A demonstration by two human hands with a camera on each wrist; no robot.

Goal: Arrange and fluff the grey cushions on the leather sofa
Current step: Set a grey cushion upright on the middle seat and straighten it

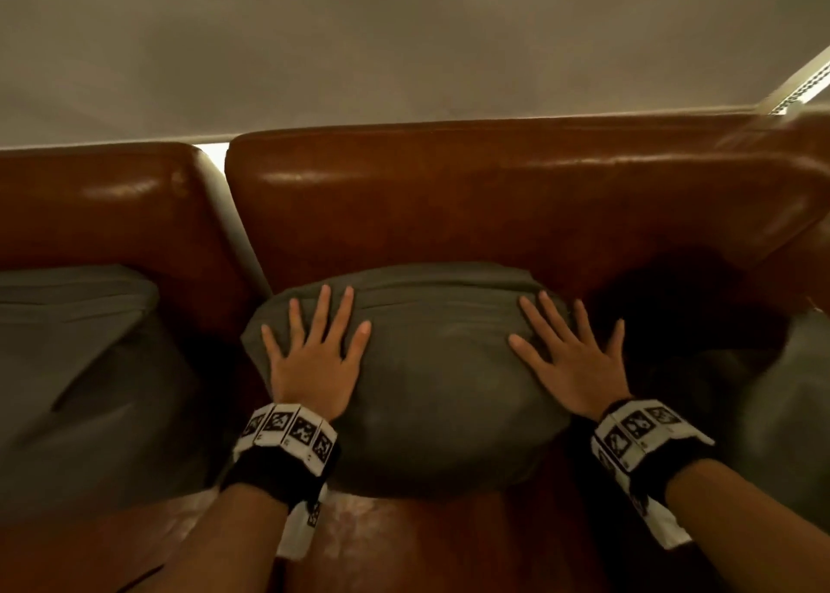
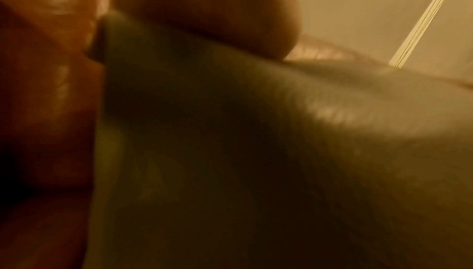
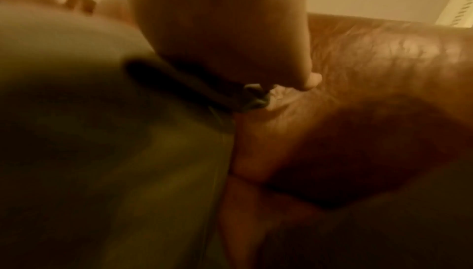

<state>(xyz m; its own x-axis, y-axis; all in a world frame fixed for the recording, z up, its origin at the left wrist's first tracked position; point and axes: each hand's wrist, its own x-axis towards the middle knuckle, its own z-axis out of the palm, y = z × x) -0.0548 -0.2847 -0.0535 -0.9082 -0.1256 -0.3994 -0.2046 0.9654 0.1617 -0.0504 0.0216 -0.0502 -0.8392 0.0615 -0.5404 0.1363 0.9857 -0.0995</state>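
A plump grey cushion (image 1: 431, 377) leans against the backrest of the brown leather sofa (image 1: 494, 206). My left hand (image 1: 314, 345) lies flat on its left side, fingers spread and straight. My right hand (image 1: 566, 350) lies flat on its right side, fingers spread too. Both palms press on the fabric. In the left wrist view the grey cushion (image 2: 256, 152) fills the frame under my palm (image 2: 204, 6). In the right wrist view my hand (image 3: 220, 30) rests on the cushion (image 3: 102, 131) beside the leather (image 3: 371, 61).
A second grey cushion (image 1: 81, 368) sits on the neighbouring seat at the left. Another grey cushion (image 1: 790, 394), blurred, is at the right edge. A pale wall (image 1: 404, 30) rises behind the sofa. Bare leather seat (image 1: 404, 543) shows in front of the middle cushion.
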